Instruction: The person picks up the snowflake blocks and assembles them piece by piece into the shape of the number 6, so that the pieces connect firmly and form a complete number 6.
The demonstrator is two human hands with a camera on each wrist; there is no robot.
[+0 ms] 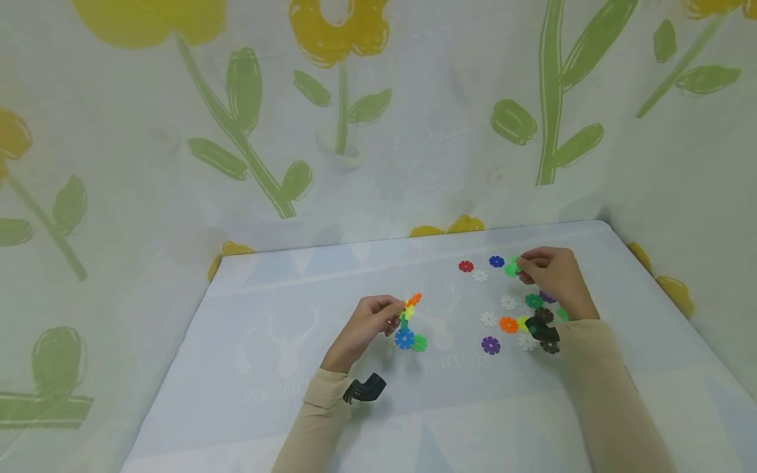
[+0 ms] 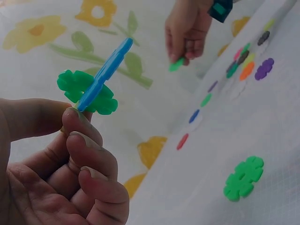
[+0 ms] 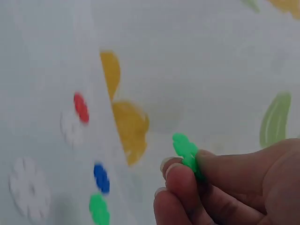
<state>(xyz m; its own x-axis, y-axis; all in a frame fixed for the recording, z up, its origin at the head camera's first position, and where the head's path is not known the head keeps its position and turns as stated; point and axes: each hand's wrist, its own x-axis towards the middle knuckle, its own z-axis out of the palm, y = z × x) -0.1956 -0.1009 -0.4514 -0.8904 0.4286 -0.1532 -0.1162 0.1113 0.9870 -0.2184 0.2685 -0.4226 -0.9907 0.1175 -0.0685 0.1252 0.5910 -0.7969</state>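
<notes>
My left hand [image 1: 368, 323] pinches a small build of snowflake discs between thumb and fingertips, above the table. An orange disc [image 1: 415, 299], a yellow one and a blue disc [image 1: 405, 338] show in it from the head view. Up close in the left wrist view, the blue disc is slotted crosswise through a dark green disc [image 2: 107, 101]. My right hand [image 1: 554, 270] holds a light green snowflake disc [image 3: 185, 151] between thumb and fingers, raised over the table's right side. Beneath the left hand's build, a loose light green disc [image 2: 243, 178] lies flat.
Loose discs are scattered on the right of the white table [image 1: 236, 315], among them a red disc [image 1: 466, 266], a blue disc [image 1: 496, 261], a purple disc [image 1: 491, 345] and an orange disc [image 1: 508, 324]. A flower-printed curtain [image 1: 414, 164] stands behind the table.
</notes>
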